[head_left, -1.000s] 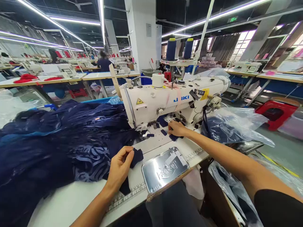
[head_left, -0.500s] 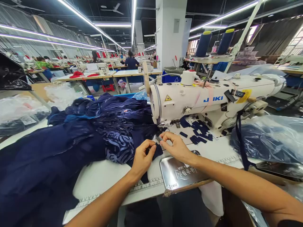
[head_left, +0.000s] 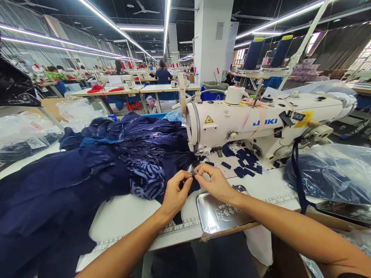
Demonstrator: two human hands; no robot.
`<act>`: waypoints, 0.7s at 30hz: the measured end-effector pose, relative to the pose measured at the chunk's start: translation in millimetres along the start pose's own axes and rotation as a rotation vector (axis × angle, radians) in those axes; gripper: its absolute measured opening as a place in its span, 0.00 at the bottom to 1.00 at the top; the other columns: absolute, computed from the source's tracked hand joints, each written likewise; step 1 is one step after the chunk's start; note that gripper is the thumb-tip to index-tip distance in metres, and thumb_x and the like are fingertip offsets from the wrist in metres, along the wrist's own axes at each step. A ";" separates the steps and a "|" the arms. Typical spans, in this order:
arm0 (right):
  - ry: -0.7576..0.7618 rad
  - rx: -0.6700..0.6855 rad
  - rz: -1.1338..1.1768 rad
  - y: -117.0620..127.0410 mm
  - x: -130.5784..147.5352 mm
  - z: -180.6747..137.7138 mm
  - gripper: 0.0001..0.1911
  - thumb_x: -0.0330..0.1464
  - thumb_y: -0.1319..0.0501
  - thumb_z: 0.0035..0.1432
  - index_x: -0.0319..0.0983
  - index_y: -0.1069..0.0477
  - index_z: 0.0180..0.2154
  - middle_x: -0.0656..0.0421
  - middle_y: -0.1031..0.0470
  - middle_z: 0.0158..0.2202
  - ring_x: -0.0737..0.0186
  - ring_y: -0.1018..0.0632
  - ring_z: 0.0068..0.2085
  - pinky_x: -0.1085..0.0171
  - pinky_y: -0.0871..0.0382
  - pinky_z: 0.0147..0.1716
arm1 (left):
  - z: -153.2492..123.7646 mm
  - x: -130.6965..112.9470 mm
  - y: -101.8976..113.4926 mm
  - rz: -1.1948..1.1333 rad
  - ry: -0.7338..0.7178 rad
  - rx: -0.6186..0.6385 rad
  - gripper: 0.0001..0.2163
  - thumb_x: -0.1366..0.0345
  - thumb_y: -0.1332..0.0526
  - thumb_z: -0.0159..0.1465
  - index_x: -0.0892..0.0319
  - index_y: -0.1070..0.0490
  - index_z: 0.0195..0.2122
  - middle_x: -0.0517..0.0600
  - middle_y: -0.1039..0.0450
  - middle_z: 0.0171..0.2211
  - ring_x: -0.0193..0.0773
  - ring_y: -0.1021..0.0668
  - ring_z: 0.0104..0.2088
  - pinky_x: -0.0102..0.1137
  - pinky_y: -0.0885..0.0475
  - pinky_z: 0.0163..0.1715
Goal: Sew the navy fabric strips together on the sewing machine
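Observation:
My left hand pinches the edge of a navy blue garment just in front of the white JUKI sewing machine. My right hand meets it fingertip to fingertip, pinching a small piece at the same fabric edge; I cannot make out what the piece is. Several small navy fabric pieces lie on the machine bed behind my right hand. A metal tin lid rests on the table under my right wrist.
Clear plastic bags holding dark fabric sit at the right. Two navy thread cones stand behind the machine. More bagged goods lie at the left. Other workers and sewing tables fill the hall behind.
My right hand left the small pieces on the machine bed and came to my left hand at the fabric edge. The view swung left. Both hands now pinch closer together.

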State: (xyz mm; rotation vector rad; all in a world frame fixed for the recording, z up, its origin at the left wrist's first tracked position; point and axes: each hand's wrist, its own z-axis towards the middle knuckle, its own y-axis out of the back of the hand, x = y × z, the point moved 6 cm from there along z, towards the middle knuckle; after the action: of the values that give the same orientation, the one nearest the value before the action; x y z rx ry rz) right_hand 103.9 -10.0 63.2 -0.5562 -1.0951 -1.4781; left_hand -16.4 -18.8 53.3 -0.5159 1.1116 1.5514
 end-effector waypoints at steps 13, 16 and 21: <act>0.101 -0.021 -0.086 -4.5 6.2 -1.4 0.07 0.28 0.49 0.51 0.39 0.44 0.23 0.60 0.34 0.28 0.66 0.32 0.31 0.66 0.40 0.32 | -5.1 -14.2 -0.5 0.175 -0.228 -0.028 0.07 0.71 0.49 0.63 0.60 0.34 0.30 0.49 0.33 0.30 0.32 0.29 0.32 0.27 0.34 0.33; 0.015 -0.023 -0.037 -3.8 -0.4 -0.5 0.07 0.30 0.48 0.51 0.39 0.44 0.23 0.60 0.34 0.27 0.66 0.33 0.30 0.66 0.40 0.32 | -5.7 -15.1 -1.6 0.195 -0.240 -0.016 0.07 0.71 0.50 0.63 0.60 0.34 0.31 0.50 0.33 0.31 0.33 0.29 0.33 0.27 0.33 0.34; -0.066 -0.028 0.043 -1.3 -9.5 0.7 0.08 0.33 0.47 0.50 0.39 0.44 0.22 0.62 0.36 0.25 0.67 0.35 0.29 0.66 0.41 0.31 | -4.9 -11.5 -2.1 0.160 -0.202 -0.003 0.07 0.69 0.49 0.62 0.60 0.33 0.31 0.51 0.32 0.32 0.34 0.29 0.34 0.28 0.33 0.35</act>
State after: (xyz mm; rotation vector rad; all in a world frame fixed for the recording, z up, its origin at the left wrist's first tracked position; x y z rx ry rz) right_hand 104.7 -4.7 55.1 -0.6480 -1.1087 -1.4482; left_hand -12.1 -29.0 59.4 -0.2696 1.0146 1.7035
